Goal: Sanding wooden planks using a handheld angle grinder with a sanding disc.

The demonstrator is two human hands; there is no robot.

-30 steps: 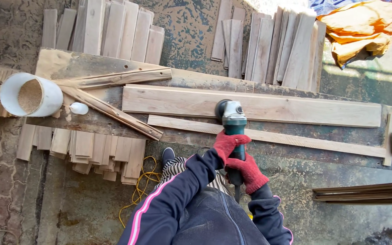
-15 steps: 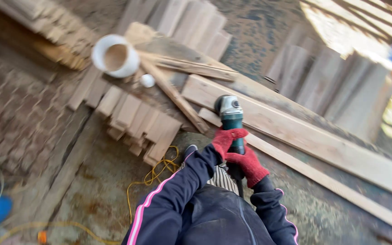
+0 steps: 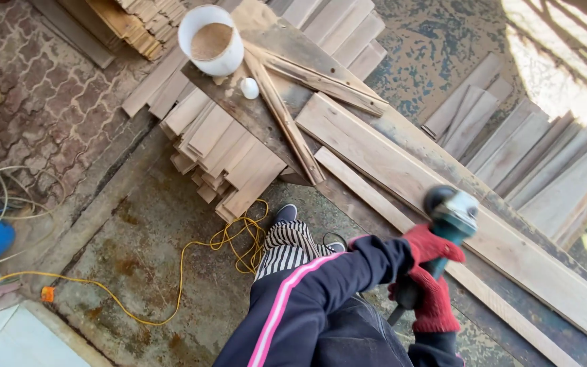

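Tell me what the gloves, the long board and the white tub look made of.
Gloves (left hand, right hand): red knitted fabric, fuzzy look. Long board: bare, unfinished wood, pale with visible grain. White tub: probably smooth plastic, holding what looks like sawdust.

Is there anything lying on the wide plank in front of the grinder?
Nothing visible. Both hands, left hand and right hand, hold the grinder over the wide plank, whose top is bare; the thin strip lies beside it.
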